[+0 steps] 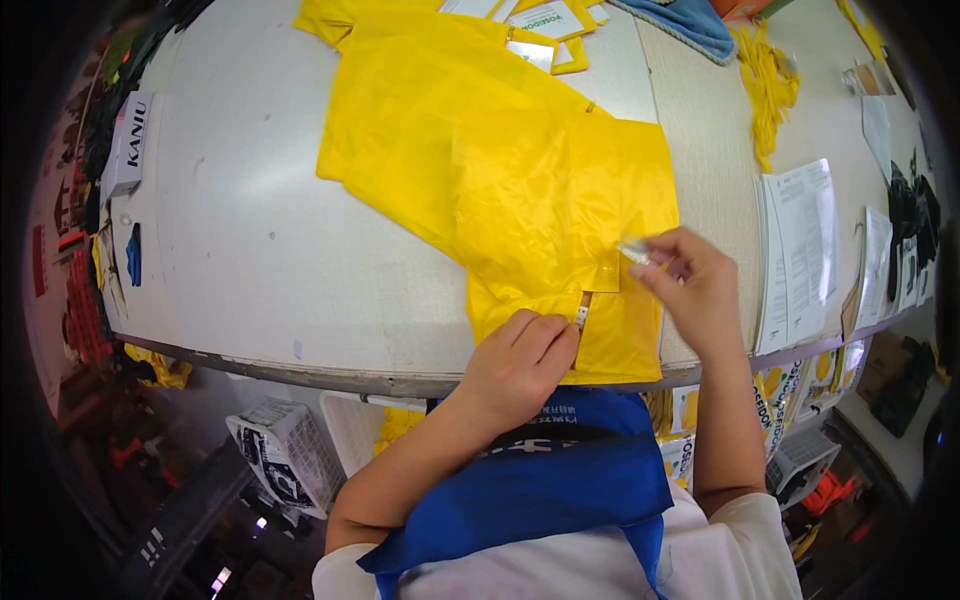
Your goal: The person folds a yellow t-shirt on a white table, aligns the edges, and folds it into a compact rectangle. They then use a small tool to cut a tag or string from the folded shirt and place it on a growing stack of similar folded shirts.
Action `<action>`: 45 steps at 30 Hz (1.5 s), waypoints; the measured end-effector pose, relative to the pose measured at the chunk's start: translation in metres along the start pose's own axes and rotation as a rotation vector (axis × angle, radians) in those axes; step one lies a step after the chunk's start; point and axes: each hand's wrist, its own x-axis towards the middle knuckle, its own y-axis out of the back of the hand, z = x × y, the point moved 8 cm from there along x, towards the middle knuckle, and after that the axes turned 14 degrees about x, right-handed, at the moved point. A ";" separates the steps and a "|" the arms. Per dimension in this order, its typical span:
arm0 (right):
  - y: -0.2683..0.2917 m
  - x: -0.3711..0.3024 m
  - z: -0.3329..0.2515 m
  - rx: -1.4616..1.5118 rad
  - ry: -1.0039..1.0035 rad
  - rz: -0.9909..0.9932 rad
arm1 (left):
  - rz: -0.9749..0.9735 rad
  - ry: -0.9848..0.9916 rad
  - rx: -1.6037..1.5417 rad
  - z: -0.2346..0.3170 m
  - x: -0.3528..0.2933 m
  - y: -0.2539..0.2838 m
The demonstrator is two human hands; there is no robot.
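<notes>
A yellow sheet-like garment piece (540, 190), smooth and slightly shiny, lies across the table up to its front edge. My left hand (525, 360) has its fingers curled and closed on the fabric near that edge. Beside its fingertips, a small white label (582, 316) with dark marks shows at a slit in the yellow material. My right hand (700, 290) is closed in a pinch to the right of the slit. Between its thumb and fingers is a small silvery, shiny piece (635, 251), too blurred to name. The left thumb is hidden.
White-and-yellow packets (548, 22) lie at the far side, near a blue cloth (690, 28). Yellow strips (768, 85) and printed sheets (800, 250) are on the right. A white box (127, 145) stands far left. Below the table edge is a white basket (285, 450).
</notes>
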 end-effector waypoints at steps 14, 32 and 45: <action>0.003 0.004 0.099 0.249 -0.254 0.270 | 0.169 1.191 -0.918 -0.130 -0.049 -0.069; -0.017 -0.007 0.070 1.192 -0.481 -0.306 | -0.291 0.896 -1.496 -0.091 -0.066 -0.086; -0.045 0.003 -0.060 -0.595 0.393 -0.199 | -0.022 1.508 -1.418 -0.023 -0.089 -0.120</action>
